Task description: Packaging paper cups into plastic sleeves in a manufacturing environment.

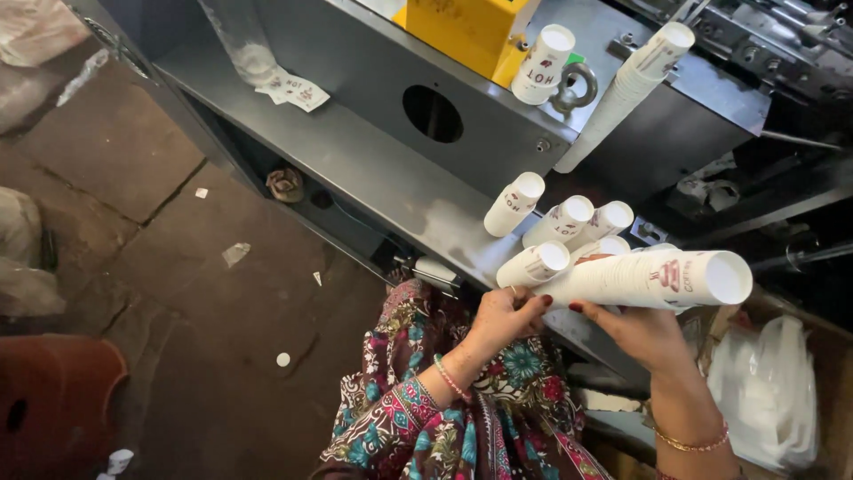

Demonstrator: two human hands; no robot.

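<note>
Paper cups, white with red print, nested into a long stack of cups (653, 280) held level above the edge of the grey machine bench (373, 169); judged light, thin-walled, easily crushed or dented at the rims, and prone to slide apart where nested; best taken around the sleeve, both ends supported. Right hand (635, 333) cupped beneath the middle of the stack, its grip closed on the underside; left hand (506, 318) at the narrow end, fingertips pinched on the last cup there; the stack thus lies across both grips, its wide open end projecting past the right hand. Loose single cups (569, 222) lie just beyond on the bench; a second tall stack (626, 93) leans against the machine.
</note>
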